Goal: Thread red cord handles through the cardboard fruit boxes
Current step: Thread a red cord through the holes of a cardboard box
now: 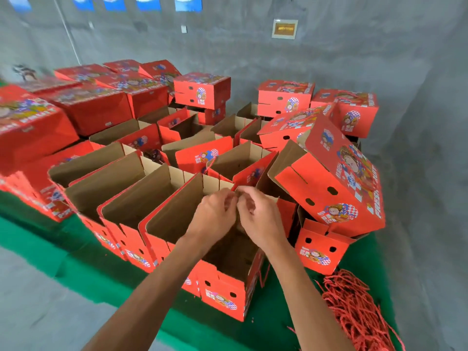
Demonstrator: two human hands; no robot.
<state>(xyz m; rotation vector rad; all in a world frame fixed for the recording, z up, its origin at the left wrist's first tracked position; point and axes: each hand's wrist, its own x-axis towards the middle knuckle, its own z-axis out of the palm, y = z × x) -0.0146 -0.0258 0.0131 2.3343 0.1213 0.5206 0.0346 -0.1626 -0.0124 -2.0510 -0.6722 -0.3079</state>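
An open red cardboard fruit box [222, 297] stands at the near edge of the table, brown inside, with small holes in its front wall. My left hand [215, 214] and my right hand [258, 216] meet over its far right flap, fingers pinched together at the flap's top edge. What they pinch is hidden by the fingers. A loop of red cord [263, 274] hangs down the box's right side. A pile of loose red cord handles [354, 307] lies on the table at the lower right.
Several open boxes [119, 191] stand in rows to the left and behind. Closed boxes [202, 89] are stacked at the back, and one [336, 183] leans tilted at the right. A green cloth [50, 239] covers the table. Grey wall behind.
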